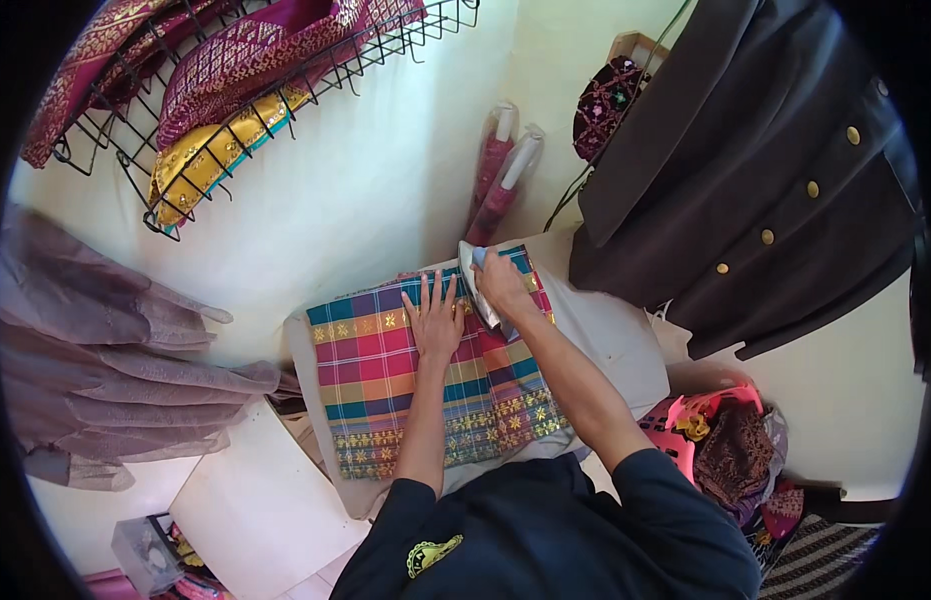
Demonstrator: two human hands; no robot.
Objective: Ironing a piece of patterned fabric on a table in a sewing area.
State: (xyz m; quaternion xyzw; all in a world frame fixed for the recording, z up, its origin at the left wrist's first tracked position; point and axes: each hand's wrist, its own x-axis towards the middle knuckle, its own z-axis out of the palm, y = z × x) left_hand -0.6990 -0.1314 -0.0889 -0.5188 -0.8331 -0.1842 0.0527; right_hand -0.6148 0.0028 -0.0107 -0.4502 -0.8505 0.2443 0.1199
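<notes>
A checked, multicoloured cloth with gold motifs [368,352] lies spread over an ironing board with a pale cover [608,330]. My right hand [501,281] grips the handle of a clothes iron [469,281]. The iron rests near the cloth's far right part, its side turned to me and its tip towards the wall. Just left of it, my left hand [437,315] lies flat on the cloth with fingers spread, pressing nothing but fabric. Part of the cloth is hidden under both forearms.
Dark garments with gold buttons [765,172] hang at right, near the board. Mauve sheer garments [135,375] hang at left. A black wire rack [233,127] holds folded fabrics above. Wrapped rolls [503,180] lean in the corner. A pink basket [671,435] holds clothes.
</notes>
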